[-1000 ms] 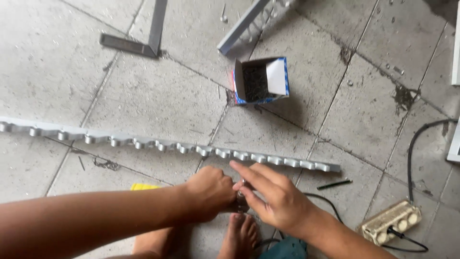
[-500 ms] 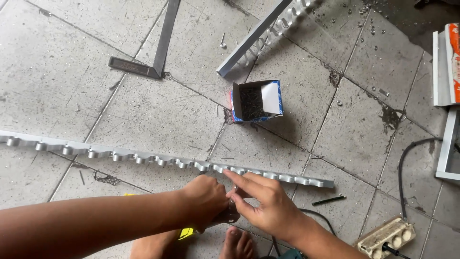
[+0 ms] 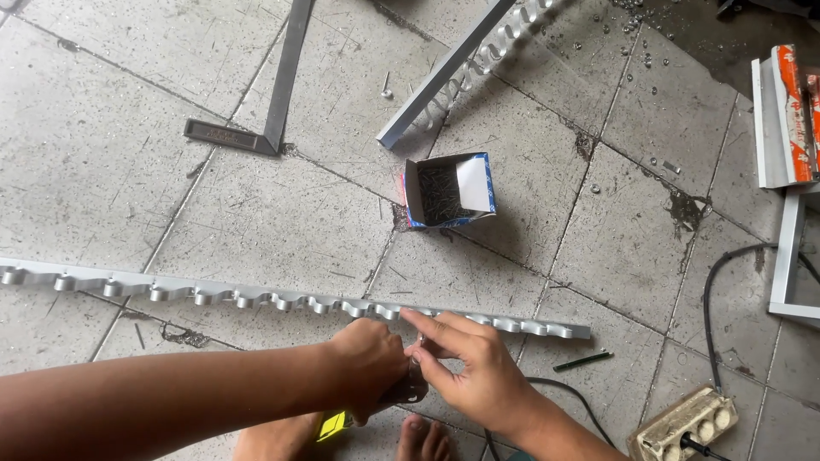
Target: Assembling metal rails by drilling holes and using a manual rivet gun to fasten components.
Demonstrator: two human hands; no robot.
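Note:
A long silver metal strip with a scalloped edge [image 3: 213, 294] lies across the tiled floor. My left hand [image 3: 369, 363] is closed around a dark tool with a yellow part [image 3: 333, 423] just below the strip. My right hand [image 3: 465, 363] meets it from the right, fingertips pinched at the tool's tip near the strip; whatever small thing it pinches is hidden. An open blue and white box of small dark screws [image 3: 448, 189] sits on the floor beyond the strip.
A steel try square [image 3: 273, 94] and a second scalloped strip [image 3: 461, 64] lie at the top. White framing and an orange package [image 3: 790, 119] sit at right. A power strip [image 3: 683, 427] with black cable, a dark pencil-like stick [image 3: 582, 361], bare toes [image 3: 423, 444] below.
The view has shifted upward, so strip and box sit lower in frame. My hands stay together at the strip; the right fingers have closed in toward the tool's tip.

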